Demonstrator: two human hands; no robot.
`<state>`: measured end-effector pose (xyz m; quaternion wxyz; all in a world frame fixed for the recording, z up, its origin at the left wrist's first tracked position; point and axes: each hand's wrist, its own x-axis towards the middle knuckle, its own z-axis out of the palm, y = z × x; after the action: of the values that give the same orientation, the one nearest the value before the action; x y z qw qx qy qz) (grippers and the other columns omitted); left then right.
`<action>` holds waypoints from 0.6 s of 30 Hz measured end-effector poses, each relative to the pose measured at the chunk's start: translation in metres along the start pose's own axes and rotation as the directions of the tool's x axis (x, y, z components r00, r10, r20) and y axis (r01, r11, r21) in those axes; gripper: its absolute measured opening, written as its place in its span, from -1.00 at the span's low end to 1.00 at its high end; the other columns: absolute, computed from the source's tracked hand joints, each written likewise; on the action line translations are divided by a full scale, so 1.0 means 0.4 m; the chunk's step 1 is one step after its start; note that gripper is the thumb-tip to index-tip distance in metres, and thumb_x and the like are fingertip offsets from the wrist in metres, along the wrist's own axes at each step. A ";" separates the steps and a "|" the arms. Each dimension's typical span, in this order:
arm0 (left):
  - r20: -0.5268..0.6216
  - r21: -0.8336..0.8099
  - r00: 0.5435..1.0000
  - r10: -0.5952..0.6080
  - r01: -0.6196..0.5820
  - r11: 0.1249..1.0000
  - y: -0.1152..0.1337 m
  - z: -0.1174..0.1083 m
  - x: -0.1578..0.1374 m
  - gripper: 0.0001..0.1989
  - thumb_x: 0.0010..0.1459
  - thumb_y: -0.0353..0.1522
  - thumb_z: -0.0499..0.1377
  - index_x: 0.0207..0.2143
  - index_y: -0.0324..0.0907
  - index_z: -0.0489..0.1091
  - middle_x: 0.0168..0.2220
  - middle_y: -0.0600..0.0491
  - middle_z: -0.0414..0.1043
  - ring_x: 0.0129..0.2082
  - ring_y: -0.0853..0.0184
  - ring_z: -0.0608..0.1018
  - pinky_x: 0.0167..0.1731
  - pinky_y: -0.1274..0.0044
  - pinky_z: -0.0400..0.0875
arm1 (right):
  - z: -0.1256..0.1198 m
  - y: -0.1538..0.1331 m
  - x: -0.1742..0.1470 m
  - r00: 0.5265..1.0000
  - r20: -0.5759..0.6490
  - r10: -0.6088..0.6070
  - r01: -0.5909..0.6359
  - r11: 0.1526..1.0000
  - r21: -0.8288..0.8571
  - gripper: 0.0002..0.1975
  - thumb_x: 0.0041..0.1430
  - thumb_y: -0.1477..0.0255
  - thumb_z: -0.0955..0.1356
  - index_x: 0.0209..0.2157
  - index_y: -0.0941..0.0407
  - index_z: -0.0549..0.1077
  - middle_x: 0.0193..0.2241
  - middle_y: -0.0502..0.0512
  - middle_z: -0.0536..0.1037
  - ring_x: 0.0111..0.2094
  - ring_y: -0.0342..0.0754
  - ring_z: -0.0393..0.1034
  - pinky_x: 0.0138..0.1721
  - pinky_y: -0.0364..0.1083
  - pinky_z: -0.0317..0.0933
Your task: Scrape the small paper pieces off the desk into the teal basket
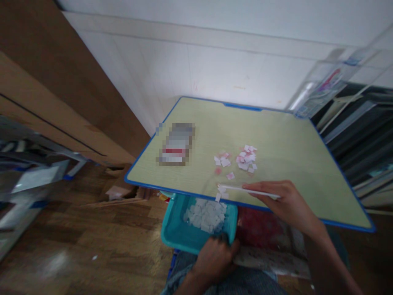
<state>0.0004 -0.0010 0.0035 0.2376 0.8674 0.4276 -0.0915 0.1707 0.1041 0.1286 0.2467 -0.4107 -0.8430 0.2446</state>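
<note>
Loose white pieces (217,197) sit at the very brink of the table (294,151)

A spill over the near edge looks like the likeliest mishap. The white stick (231,188) has its tip right by those pieces, though whether it touches them I can't tell, and a slight push could send one over. The teal basin (190,242) sits below that stretch of edge, holding a heap of white scraps (205,215); a piece falling crooked could miss its rim and reach the floor (123,246). If the basin tilted or slid, the heap itself might shift. Farther in, a careless forward sweep of the right hand (285,201) could scatter the two pink-tinged piles (245,158) and the single pink piece (230,175) in front of them, since such small, flat bits probably slide easily.

The right hand reaches over the near edge, its forearm slanting up from the lower right. Its fingers pinch the stick, which lies nearly level and points left. The left hand (216,254) rests low at the basin's near right corner, knuckles up and fingers curled. Their tips are hidden, so whether they clasp the rim I can't tell.
</note>
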 end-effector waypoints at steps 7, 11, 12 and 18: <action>-0.029 0.004 0.999 0.014 -0.013 1.000 0.000 0.002 0.001 -0.74 0.02 -0.31 0.04 -0.19 -0.14 0.18 -0.39 -0.07 0.33 -0.42 0.16 0.41 -0.50 0.41 0.30 | -0.010 -0.010 0.008 0.998 -0.051 0.031 -0.029 0.999 0.043 -0.79 0.05 0.47 0.25 -0.27 0.04 0.44 -0.31 -0.03 0.52 -0.32 -0.11 0.41 -0.31 -0.16 0.30; -0.019 -0.002 1.000 0.023 -0.023 1.000 -0.001 -0.005 0.000 -0.74 0.03 -0.30 0.04 -0.19 -0.15 0.18 -0.38 -0.07 0.33 -0.42 0.18 0.41 -0.50 0.42 0.29 | 0.002 -0.010 0.018 1.000 0.011 0.019 -0.020 0.996 0.086 -0.80 0.05 0.44 0.25 -0.27 0.04 0.45 -0.34 -0.04 0.53 -0.32 -0.11 0.42 -0.29 -0.14 0.30; -0.011 -0.002 1.000 0.026 -0.026 1.000 -0.001 -0.005 0.000 -0.74 0.02 -0.31 0.05 -0.19 -0.15 0.18 -0.38 -0.07 0.33 -0.41 0.18 0.41 -0.49 0.42 0.29 | 0.006 -0.008 0.023 1.000 0.014 0.019 -0.020 0.996 0.087 -0.80 0.05 0.44 0.25 -0.27 0.04 0.45 -0.34 -0.03 0.53 -0.32 -0.11 0.42 -0.29 -0.14 0.30; -0.023 0.001 1.000 0.013 -0.013 1.000 -0.002 0.006 0.002 -0.71 0.01 -0.28 0.06 -0.18 -0.15 0.19 -0.38 -0.07 0.33 -0.43 0.18 0.41 -0.50 0.43 0.30 | 0.002 -0.005 0.028 0.994 -0.099 0.045 -0.040 0.998 0.050 -0.78 0.06 0.46 0.24 -0.25 0.03 0.44 -0.29 -0.02 0.51 -0.29 -0.08 0.41 -0.26 -0.11 0.28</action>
<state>0.0005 -0.0012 0.0010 0.2329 0.8712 0.4246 -0.0802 0.1628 0.1119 0.1316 0.2932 -0.4341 -0.8146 0.2489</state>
